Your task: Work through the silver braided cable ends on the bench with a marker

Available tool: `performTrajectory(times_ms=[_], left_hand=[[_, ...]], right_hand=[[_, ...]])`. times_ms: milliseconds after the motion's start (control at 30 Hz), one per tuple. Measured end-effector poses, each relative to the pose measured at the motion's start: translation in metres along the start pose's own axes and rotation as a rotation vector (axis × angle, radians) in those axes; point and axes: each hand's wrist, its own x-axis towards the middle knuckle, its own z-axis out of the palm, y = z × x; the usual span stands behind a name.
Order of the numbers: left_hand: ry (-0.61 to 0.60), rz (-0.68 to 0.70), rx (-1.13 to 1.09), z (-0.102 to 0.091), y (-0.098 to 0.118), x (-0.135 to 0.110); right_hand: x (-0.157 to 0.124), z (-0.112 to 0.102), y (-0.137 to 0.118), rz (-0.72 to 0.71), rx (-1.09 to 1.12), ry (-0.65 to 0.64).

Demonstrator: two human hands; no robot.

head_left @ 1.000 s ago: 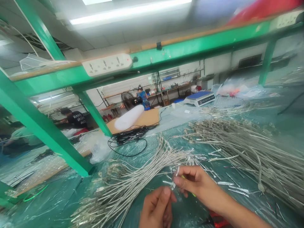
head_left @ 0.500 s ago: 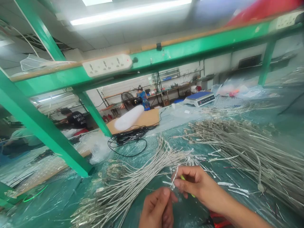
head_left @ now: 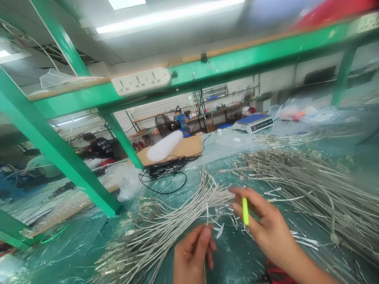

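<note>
My left hand is closed in a pinch on a thin silvery-white cable, whose tip points upward. To its right, my right hand is raised over the cables with thumb and forefinger apart. A slim bright yellow-green tool is tucked in that hand; its working end is hidden, so I cannot tell its kind. A fanned bundle of grey-white cables lies to the left of and behind my hands. Short silvery scraps are scattered on the green table between them.
A larger heap of grey cables covers the right side. Behind are a coiled black cable, a white foam roll and a blue-topped scale. A green frame with a socket strip crosses above. Other people sit farther off.
My right hand has moved up and away from the left one, its thumb and forefinger now parted, the yellow-green tool turned more upright. My left hand still pinches the cable. The view has shifted slightly.
</note>
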Motion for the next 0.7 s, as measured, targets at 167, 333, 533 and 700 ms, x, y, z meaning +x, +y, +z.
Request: performTrajectory(times_ms=[167,333,533,700], left_hand=[[-0.017,-0.002,-0.022,-0.001,-0.001,0.0],[-0.055,0.016,-0.009,0.0,0.001,-0.002],[-0.121,0.012,0.036,0.002,0.002,-0.004],[-0.09,-0.002,-0.014,0.002,-0.001,-0.003]], right_hand=[[-0.001,0.004,0.001,0.132,0.049,0.031],[0.001,0.004,-0.001,0.224,0.251,-0.11],[-0.005,0.012,-0.001,0.257,0.346,-0.338],[0.001,0.011,0.002,0.243,0.308,-0.311]])
